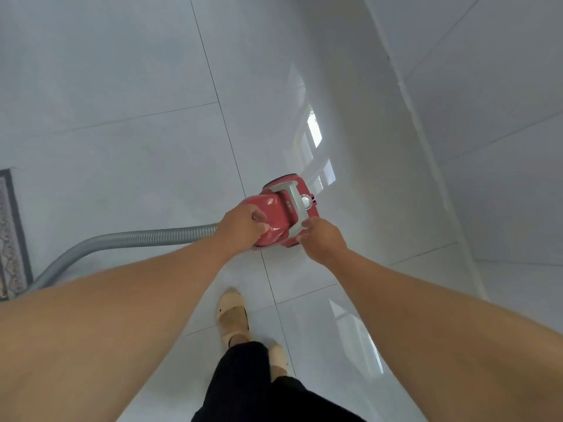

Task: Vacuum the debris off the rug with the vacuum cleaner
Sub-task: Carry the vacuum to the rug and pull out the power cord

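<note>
A red canister vacuum cleaner (285, 208) with a grey carry handle (294, 208) stands on the white tiled floor in the middle of the view. My left hand (240, 228) grips its front end, where the grey ribbed hose (128, 239) joins. My right hand (323, 240) holds the near end of the grey handle, fingers curled round it. The hose curves left and down toward a patterned rug (12, 236), of which only a strip shows at the left edge. No debris on the rug can be made out.
Glossy white floor tiles (137, 147) surround the vacuum cleaner. A white wall (487, 117) rises on the right, close beyond the machine. My feet in beige sandals (233, 315) and dark trousers stand just behind the vacuum cleaner.
</note>
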{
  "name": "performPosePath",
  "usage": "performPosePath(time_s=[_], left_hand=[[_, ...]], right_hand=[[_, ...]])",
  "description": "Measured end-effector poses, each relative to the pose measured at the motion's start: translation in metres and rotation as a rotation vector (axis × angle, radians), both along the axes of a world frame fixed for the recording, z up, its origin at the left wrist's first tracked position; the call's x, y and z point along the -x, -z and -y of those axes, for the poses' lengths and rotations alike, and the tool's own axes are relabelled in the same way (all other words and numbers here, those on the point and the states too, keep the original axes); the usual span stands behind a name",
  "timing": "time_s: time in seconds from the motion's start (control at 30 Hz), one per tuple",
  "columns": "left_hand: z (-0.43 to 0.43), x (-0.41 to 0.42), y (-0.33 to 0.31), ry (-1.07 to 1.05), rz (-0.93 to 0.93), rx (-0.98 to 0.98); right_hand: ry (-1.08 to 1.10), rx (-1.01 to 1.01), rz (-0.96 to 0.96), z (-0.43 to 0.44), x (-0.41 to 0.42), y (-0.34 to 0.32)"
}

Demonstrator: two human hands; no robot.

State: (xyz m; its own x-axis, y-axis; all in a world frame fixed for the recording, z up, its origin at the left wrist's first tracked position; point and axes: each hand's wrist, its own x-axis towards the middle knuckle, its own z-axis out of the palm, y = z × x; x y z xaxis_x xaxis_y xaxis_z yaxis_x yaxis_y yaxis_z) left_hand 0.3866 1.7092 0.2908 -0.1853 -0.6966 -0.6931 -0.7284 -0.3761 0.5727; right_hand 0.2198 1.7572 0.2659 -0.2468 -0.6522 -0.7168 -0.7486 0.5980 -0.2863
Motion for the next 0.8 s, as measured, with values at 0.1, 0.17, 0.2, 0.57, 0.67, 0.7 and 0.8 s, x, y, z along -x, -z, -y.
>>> performPosePath(time_s=[0.1, 0.17, 0.2, 0.57, 0.67, 0.7, 0.8], left_hand=[[0.019, 0.029, 0.023, -0.017, -0.008, -0.022], [0.030, 0.048, 0.037, -0.034, 0.019, -0.026], [0.034, 0.057, 0.043, -0.059, 0.013, -0.051], [0.049, 0.144, 0.113, -0.668, -0.121, -0.330], [0.047, 0.151, 0.129, -0.734, -0.135, -0.339], [0.045, 0.152, 0.138, -0.751, -0.130, -0.300], [0.037, 0.156, 0.147, -0.744, -0.120, -0.248]], right_hand=[[0.023, -0.015, -0.014, 0.018, 0.024, 0.024], [0.010, -0.018, -0.021, 0.026, 0.037, 0.041], [0.002, -0.027, -0.027, 0.028, 0.042, 0.048], [-0.119, -0.071, 0.003, 0.050, 0.097, 0.122], [-0.199, -0.076, 0.014, 0.049, 0.104, 0.132], [-0.228, -0.081, 0.016, 0.050, 0.105, 0.135], [-0.270, -0.066, 0.006, 0.052, 0.104, 0.141]])
